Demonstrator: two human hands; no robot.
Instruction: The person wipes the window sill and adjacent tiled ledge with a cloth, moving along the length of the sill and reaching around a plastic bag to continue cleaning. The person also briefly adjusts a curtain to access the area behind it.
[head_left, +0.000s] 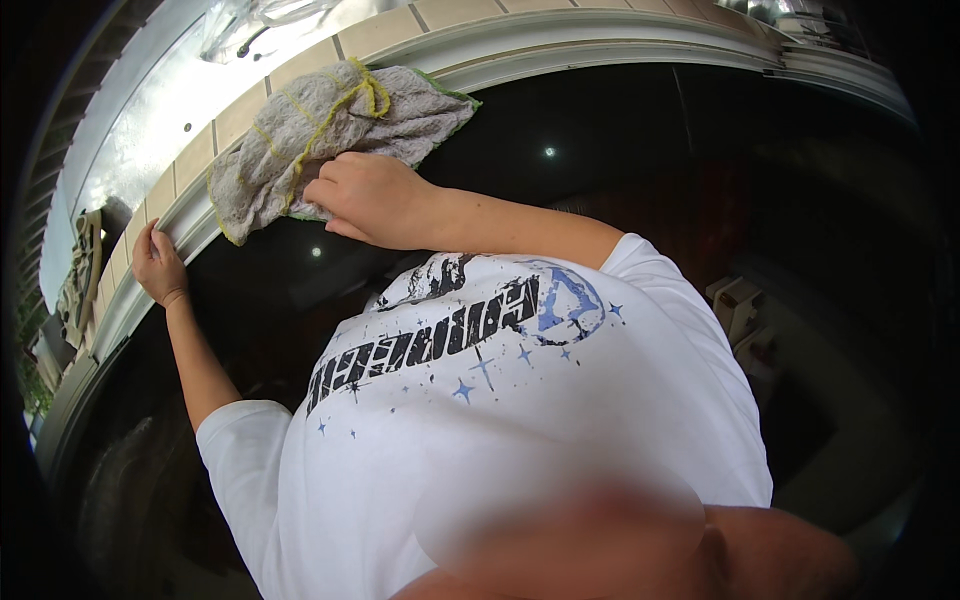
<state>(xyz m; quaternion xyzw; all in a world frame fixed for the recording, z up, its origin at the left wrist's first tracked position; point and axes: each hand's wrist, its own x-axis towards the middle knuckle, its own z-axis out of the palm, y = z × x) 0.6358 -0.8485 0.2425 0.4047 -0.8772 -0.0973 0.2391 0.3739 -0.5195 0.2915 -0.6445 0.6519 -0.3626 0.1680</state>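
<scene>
A crumpled grey cloth (330, 127) with yellow stitching and a green edge lies across a pale frame rail (196, 214) and the dark surface beside it. My right hand (367, 195) grips the cloth's lower edge, the fingertips partly hidden in its folds. Farther left, my left hand (159, 262) rests on the same rail with its fingers bent over the edge; its palm side is partly hidden. It touches no part of the cloth.
Beige tiles (300, 67) run along the outer side of the rail. A shoe (81, 277) stands beyond them at the left. Clear plastic (262, 34) lies at the top. The dark glossy surface (585, 127) shows reflections.
</scene>
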